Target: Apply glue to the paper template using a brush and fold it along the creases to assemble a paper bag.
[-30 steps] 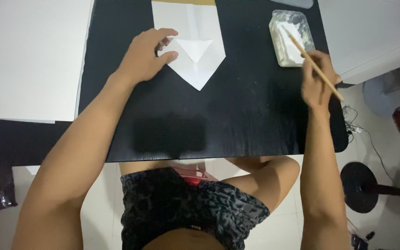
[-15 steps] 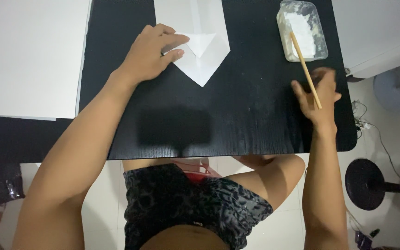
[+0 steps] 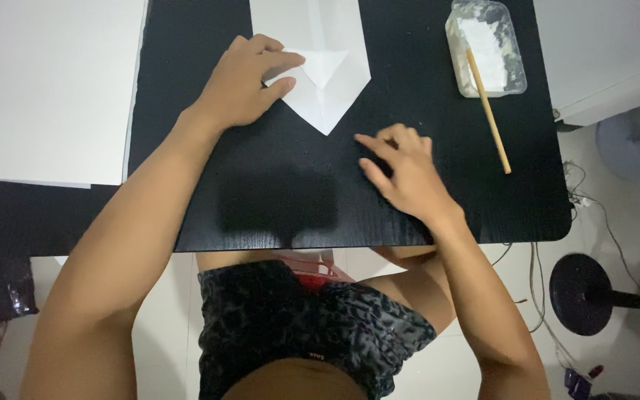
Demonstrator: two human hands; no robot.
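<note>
A white sheet of paper folded to a point (image 3: 327,81) lies on the black table (image 3: 275,200), its tip facing me. My left hand (image 3: 246,78) presses flat on the paper's left folded edge. My right hand (image 3: 401,170) hovers over the table just right of the paper's tip, fingers apart and holding nothing. A thin wooden stick (image 3: 489,111) rests with one end in a clear plastic tub of white paste (image 3: 487,48) at the table's far right.
A large white sheet (image 3: 46,89) covers the table's left part. A white cabinet (image 3: 609,52) stands to the right. On the floor are a black round stand base (image 3: 583,292) and loose cables (image 3: 594,215).
My right hand let go of the stick, which now leans in the tub, and moved left toward the paper's tip. The left hand has stayed on the paper.
</note>
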